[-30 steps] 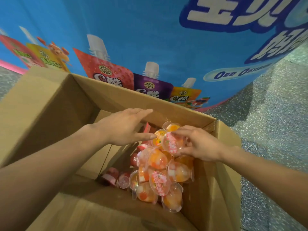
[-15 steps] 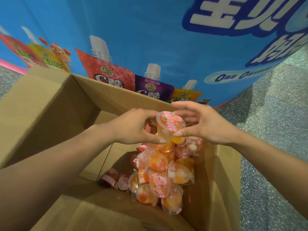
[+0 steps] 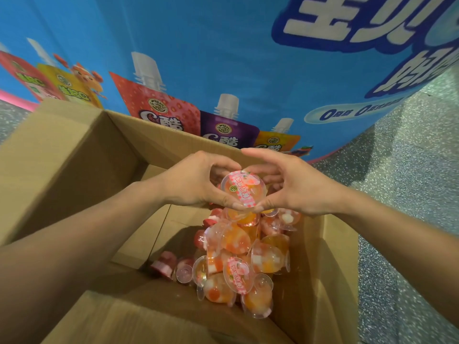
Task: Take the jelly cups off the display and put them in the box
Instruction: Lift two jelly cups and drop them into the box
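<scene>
- item held: one clear round plastic jelly cup (image 3: pixel 243 191) with a pink-and-white printed foil lid and orange filling; centre of the frame, lid facing the camera, above the open box and apart from the heap below.
- left hand (image 3: pixel 196 184): thumb and forefinger curled round the left rim of the jelly cup, pinching it.
- right hand (image 3: pixel 300 189): thumb and fingers curled round the right rim of the same cup; the two hands meet on it, thumb tips close together under the lid.
- container: large brown corrugated cardboard box (image 3: pixel 82 155), flaps open, filling the lower half of the frame.
- contents: heap of clear jelly cups with orange, white and red filling (image 3: pixel 248 254), banked against the right-hand wall of the box, lower centre; some on their sides, some lid-up.
- backdrop: blue printed display banner (image 3: pixel 211 45) with pictured drink pouches, upper frame, just behind the box; grey speckled floor (image 3: pixel 409 182) at right.
- step in hand (judged): placing; the cup is over the box, not yet released.
- next move (judged): lower or drop it onto the heap, both pinches letting go together, keeping it inside the right wall; then reach to the display for more.
</scene>
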A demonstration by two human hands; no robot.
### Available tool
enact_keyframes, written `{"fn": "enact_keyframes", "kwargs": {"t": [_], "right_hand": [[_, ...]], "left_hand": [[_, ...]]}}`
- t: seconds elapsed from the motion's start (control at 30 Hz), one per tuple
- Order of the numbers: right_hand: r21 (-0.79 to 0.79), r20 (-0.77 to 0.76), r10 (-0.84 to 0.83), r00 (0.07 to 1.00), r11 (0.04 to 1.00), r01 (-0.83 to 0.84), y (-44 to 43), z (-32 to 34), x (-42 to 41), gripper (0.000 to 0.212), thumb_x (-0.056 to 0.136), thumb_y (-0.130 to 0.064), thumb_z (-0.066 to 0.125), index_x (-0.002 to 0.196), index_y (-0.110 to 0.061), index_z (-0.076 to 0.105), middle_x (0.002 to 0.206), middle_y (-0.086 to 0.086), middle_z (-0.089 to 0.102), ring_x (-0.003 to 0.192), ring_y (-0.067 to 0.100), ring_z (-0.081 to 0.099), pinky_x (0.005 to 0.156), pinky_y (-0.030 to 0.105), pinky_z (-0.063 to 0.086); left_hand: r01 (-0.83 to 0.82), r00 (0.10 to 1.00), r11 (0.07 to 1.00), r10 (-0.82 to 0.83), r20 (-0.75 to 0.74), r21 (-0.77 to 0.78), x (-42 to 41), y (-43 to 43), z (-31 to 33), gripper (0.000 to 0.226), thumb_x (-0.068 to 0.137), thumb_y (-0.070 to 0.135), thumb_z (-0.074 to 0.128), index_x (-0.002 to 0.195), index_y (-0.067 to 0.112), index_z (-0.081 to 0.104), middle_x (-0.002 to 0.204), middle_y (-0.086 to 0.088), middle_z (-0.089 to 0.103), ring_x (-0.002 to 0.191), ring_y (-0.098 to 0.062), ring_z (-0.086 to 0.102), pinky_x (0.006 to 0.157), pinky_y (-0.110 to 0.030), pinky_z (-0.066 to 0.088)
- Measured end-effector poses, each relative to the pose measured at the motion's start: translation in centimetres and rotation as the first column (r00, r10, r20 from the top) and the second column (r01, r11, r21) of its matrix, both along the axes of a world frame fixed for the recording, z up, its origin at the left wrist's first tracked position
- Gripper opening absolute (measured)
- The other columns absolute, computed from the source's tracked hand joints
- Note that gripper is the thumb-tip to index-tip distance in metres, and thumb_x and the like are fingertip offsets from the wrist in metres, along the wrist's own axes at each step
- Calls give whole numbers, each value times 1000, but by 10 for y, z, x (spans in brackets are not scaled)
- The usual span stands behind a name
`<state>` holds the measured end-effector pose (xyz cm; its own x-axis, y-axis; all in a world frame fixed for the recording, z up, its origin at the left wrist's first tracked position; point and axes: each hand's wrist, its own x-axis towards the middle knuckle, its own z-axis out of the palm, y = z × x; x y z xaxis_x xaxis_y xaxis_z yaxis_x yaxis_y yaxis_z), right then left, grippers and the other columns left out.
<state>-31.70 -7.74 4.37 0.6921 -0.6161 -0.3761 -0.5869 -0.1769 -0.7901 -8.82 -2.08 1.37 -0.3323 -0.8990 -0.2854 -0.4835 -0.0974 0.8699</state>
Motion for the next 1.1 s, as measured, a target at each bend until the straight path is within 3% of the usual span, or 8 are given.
{"fn": "enact_keyframes", "kwargs": {"t": [0.23, 0.37, 0.63, 0.77, 0.83, 0.9, 1.0, 1.1], "right_hand": [[-47, 88, -22, 996, 999, 26, 4, 2, 5, 108, 62, -5, 93, 149, -38, 37, 124, -21, 61, 111, -6, 62, 86, 12, 50], [-105, 111, -32, 993, 994, 43, 5, 0, 8, 101, 64, -11, 92, 148, -33, 41, 127, -15, 63, 113, -2, 63, 91, 19, 53], [-78, 64, -53, 997, 995, 58, -4, -10, -4, 95, 59, -44, 87, 145, -35, 47, 129, -12, 65, 115, 5, 64, 96, 26, 54], [-120, -224, -218, 950, 973, 195, -22, -45, -34, 53, 79, -35, 82, 127, -22, 65, 105, -1, 73, 93, 14, 72, 92, 41, 58], [-232, -443, -238, 865, 962, 145, -23, -62, -40, 37, 89, -32, 76, 122, -18, 70, 99, -2, 73, 88, 13, 69, 87, 33, 56], [-302, -509, -238, 827, 949, 87, -21, -68, -35, 35, 92, -33, 71, 124, -18, 70, 105, -1, 73, 93, 12, 67, 85, 26, 52], [-293, -579, -124, 806, 954, -64, -15, -70, -21, 45, 91, -42, 71, 131, -23, 64, 117, 0, 72, 107, 19, 66, 91, 33, 54], [-355, -660, -116, 743, 919, -172, -9, -79, -12, 42, 92, -55, 63, 118, -22, 68, 109, 1, 72, 100, 25, 68, 83, 41, 57]], "left_hand": [[27, 988, 968, 12, -156, 248, 0, 5, -1, 45, 83, 43, 71, 122, 22, 66, 112, 5, 74, 104, -12, 70, 98, -43, 55], [47, 968, 933, 46, -247, 356, 4, 6, 0, 37, 91, 38, 61, 121, 18, 68, 115, -1, 74, 107, -17, 70, 97, -40, 55], [-11, 966, 921, 111, -235, 390, 4, 4, -10, 39, 89, 38, 61, 117, 14, 70, 112, 0, 75, 107, -17, 70, 102, -44, 52], [-22, 976, 908, 110, -187, 419, 11, 6, -18, 42, 86, 42, 62, 116, 14, 72, 111, 3, 75, 107, -13, 69, 103, -42, 50], [-29, 982, 905, 106, -157, 425, 15, 7, -21, 44, 84, 45, 63, 116, 17, 72, 112, 6, 75, 108, -12, 67, 100, -38, 50], [-49, 990, 910, 99, -101, 411, 17, 7, -23, 45, 82, 49, 62, 114, 20, 74, 111, 9, 75, 107, -10, 66, 94, -34, 48], [-75, 991, 911, 113, -70, 406, 22, 8, -27, 44, 81, 50, 61, 113, 22, 74, 109, 11, 75, 101, -7, 67, 86, -32, 47], [-61, 991, 907, 106, -86, 416, 25, 8, -29, 41, 84, 47, 63, 111, 18, 75, 108, 5, 75, 101, -15, 67, 85, -35, 50]]}}
